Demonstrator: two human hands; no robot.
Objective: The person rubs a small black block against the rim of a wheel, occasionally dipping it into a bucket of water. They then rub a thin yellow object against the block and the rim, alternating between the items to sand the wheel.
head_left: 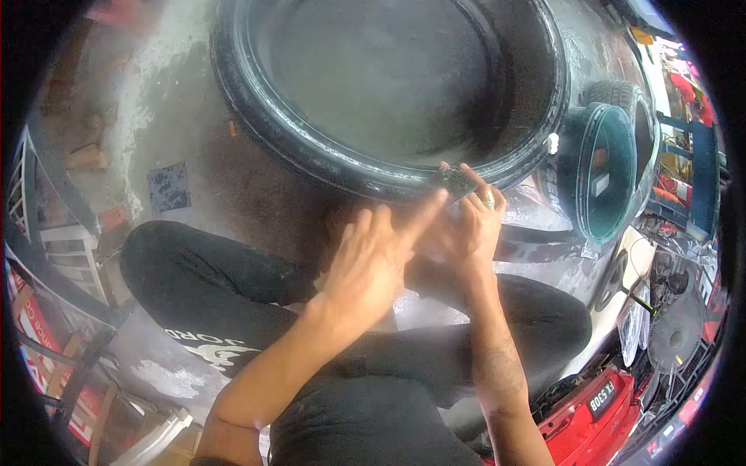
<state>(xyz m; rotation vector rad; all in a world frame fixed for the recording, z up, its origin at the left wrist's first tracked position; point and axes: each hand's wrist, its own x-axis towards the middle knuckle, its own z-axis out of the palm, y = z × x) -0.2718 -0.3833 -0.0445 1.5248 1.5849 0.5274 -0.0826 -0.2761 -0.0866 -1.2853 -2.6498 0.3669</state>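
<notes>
My right hand [478,221] pinches a small dark piece with a rough, grid-like surface [453,183] at the near rim of a large round black tub [326,167]. A ring sits on one of its fingers. The piece overlaps the tub's rim in this view. My left hand [365,252] is just to the left, its index finger stretched out to the piece and the other fingers loosely bent, with nothing seen in them. Murky water [388,70] fills the tub's middle.
A green-tinted round bin [602,175] stands at the right beside a tyre [622,97]. A small white lump [552,144] sits on the tub's rim. A dark square [169,188] lies on the wet floor. Red bodywork with a number plate [602,400] is at lower right; racks [70,256] stand left.
</notes>
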